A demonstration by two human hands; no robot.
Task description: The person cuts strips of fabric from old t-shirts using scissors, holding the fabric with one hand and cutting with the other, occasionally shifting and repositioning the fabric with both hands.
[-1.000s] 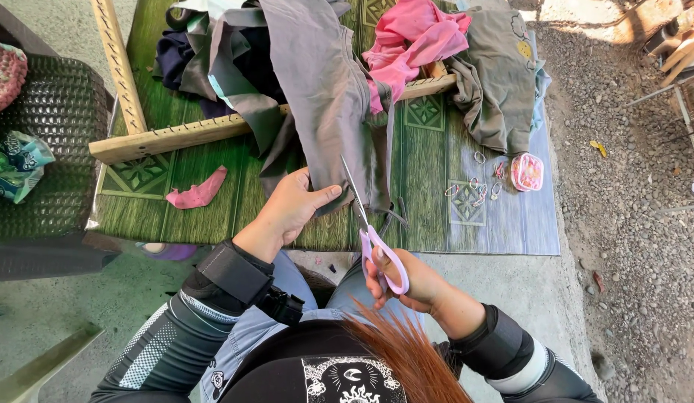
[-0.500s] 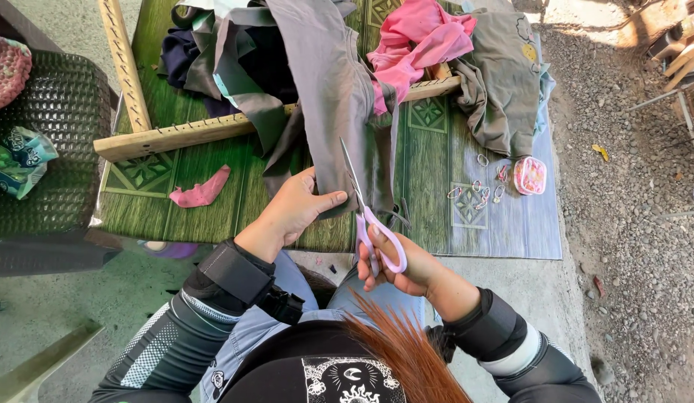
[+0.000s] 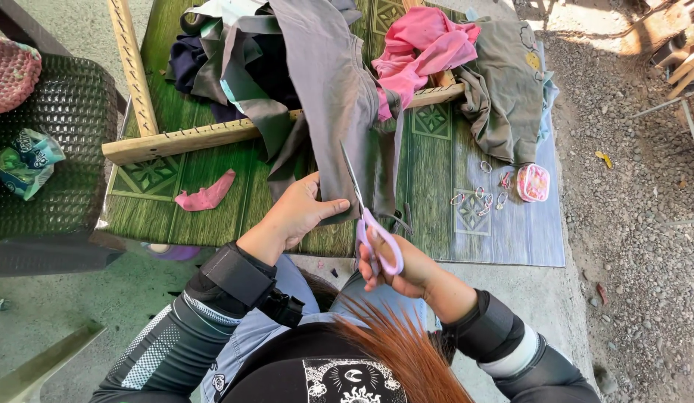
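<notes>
1. Where the grey cloth [image 3: 328,97] hangs down over the wooden frame [image 3: 175,139] onto the green mat [image 3: 212,227], the left hand [image 3: 294,213] pinches its lower edge, thumb on top and fingers curled beneath.
2. The right hand [image 3: 395,261] is closed through the loops of the pink-handled scissors [image 3: 369,216], whose blades point up along the cloth's right edge; the pictures do not show whether the blades are parted.
3. A dark woven plastic basket [image 3: 55,149] stands left of the mat, with a crumpled teal-and-white wrapper [image 3: 26,160] lying on top of it.
4. A pink knitted thing [image 3: 11,71] shows at the top left edge, just beside the basket.
5. A small round pink container [image 3: 533,183] sits on the mat's right part; what it holds is too small to tell, and small metal clips [image 3: 481,195] lie scattered just beside it.
6. A pink garment [image 3: 421,48] and a grey-green garment [image 3: 503,86] are draped over the frame's right end, with dark clothes [image 3: 205,63] heaped behind the grey cloth.
7. A pink scrap [image 3: 205,195] lies on the mat, left of the left hand.
</notes>
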